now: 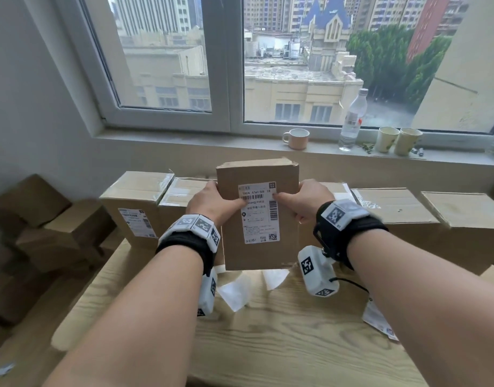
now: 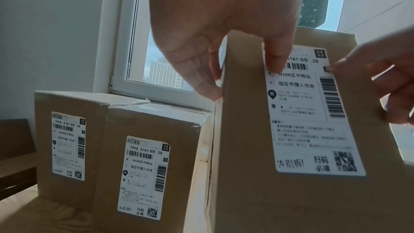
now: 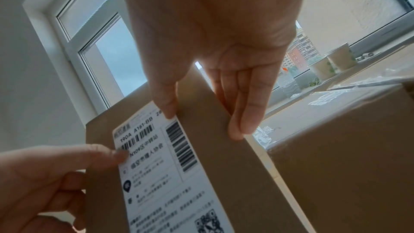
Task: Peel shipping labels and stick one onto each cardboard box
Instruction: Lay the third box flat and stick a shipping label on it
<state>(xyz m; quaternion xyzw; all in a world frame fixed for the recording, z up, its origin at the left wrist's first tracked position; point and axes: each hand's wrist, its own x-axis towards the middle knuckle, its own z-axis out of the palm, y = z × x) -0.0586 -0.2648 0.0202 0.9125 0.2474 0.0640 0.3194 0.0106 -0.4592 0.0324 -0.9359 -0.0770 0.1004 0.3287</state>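
I hold a flat cardboard box (image 1: 257,173) upright above the wooden table (image 1: 282,344). A white shipping label (image 1: 258,216) lies on its front face. My left hand (image 1: 212,203) grips the box's left edge, its fingers behind and its thumb pressing the label's upper left. My right hand (image 1: 307,198) grips the right edge, thumb on the label's upper right corner. The left wrist view shows the left hand (image 2: 224,45), the label (image 2: 309,112) and the box (image 2: 246,166). The right wrist view shows the right hand (image 3: 212,59), the label (image 3: 161,166) and the box (image 3: 224,174).
A row of cardboard boxes (image 1: 393,208) lines the table's back; two at the left (image 2: 67,130) (image 2: 145,166) carry labels. White backing scraps (image 1: 234,294) lie under the held box, a sheet (image 1: 379,322) at right. More boxes (image 1: 44,224) pile at left. A mug (image 1: 296,138), bottle (image 1: 353,121) and cups (image 1: 396,141) stand on the sill.
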